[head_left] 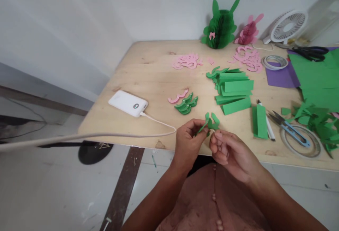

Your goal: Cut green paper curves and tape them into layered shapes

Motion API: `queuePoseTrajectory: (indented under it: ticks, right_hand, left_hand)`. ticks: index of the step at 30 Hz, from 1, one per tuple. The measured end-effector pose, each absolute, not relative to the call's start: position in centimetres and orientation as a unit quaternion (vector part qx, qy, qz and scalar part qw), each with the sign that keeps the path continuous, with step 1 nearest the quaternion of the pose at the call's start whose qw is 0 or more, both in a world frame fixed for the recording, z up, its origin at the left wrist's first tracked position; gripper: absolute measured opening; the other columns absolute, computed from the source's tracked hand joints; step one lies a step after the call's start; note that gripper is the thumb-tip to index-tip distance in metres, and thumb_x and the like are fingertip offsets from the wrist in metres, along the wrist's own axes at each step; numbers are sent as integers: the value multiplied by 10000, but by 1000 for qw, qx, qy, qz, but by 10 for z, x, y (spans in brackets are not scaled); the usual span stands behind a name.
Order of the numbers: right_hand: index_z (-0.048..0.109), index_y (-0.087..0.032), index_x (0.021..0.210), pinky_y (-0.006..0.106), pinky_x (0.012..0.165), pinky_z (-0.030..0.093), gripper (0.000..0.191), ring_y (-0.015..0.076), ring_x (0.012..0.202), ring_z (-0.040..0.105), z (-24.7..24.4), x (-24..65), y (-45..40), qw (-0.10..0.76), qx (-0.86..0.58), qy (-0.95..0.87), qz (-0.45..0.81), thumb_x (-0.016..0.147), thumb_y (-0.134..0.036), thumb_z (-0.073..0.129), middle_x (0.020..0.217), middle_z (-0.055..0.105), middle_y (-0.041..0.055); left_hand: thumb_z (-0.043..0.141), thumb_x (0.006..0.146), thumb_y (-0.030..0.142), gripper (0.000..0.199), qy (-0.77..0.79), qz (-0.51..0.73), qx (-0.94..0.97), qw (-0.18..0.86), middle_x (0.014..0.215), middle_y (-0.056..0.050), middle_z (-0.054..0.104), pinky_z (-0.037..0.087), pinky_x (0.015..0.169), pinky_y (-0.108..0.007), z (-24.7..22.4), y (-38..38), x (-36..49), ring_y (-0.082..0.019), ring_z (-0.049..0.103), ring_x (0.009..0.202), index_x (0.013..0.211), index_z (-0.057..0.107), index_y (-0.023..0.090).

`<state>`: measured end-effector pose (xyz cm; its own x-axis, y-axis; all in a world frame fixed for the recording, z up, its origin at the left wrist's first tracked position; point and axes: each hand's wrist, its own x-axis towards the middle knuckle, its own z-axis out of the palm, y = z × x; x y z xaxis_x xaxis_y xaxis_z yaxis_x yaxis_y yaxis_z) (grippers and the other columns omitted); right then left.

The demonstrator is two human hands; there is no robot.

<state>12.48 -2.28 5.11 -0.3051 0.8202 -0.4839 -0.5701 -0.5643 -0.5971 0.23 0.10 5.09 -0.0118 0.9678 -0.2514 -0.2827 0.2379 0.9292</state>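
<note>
Near the table's front edge, my left hand (189, 141) grips a green paper cutout (211, 122) with curved, ear-like tips pointing up. My right hand (231, 151) is closed at the cutout's lower right, thumb and finger pinched together. Whether that pinch holds the paper or some small bit is too fine to make out. Just beyond my left hand lie a small stack of green scalloped cutouts (186, 104) and one pink wavy cutout (178, 96). Folded green paper strips (235, 86) are piled farther back.
A white power bank (128, 103) with a cable lies left. Snips (291, 128), a tape roll (284, 146), a marker (270, 128) and green scraps (312, 118) lie right. Behind stand a green paper rabbit (221, 26), a pink one (249, 31) and a fan (288, 26); black scissors (311, 52) lie nearby.
</note>
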Motion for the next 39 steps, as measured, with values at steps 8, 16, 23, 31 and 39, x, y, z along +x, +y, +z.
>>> queuePoseTrajectory:
  ticks: [8,16,23,31,39]
  right_hand:
    - [635,-123,634,123,348,283,234,4,329,374,45,120,-25,429,-339,-77,834,751,-314,701,492,584,-17]
    - [633,-125,626,122,345,283,211,1,321,357,43,120,-24,427,-323,-39,844,739,-289,703,475,567,-29]
    - [617,-139,615,138,338,284,229,6,302,324,39,119,-25,417,-292,-40,860,763,-303,675,465,551,-45]
    - [619,-132,593,144,335,271,232,5,294,310,37,119,-24,417,-282,-27,864,747,-294,682,452,549,-42]
    - [603,-135,595,146,334,269,241,4,298,276,36,119,-23,414,-278,-35,866,752,-302,679,456,532,-51]
  left_hand:
    - [692,658,144,54,496,500,345,621,680,16,667,477,655,-213,51,-1,4,-104,591,655,702,668,164]
    - [706,637,153,80,504,494,336,624,682,14,669,499,645,-215,51,-1,4,-107,595,650,713,687,168]
    - [701,643,164,66,511,489,348,615,682,11,667,479,628,-212,50,-1,4,-111,591,655,705,681,164]
    - [697,659,173,53,507,475,355,626,662,19,655,457,623,-204,48,-1,3,-100,573,635,706,676,162]
    - [696,651,195,66,513,470,360,622,665,10,652,467,627,-221,49,-1,3,-115,578,644,703,675,161]
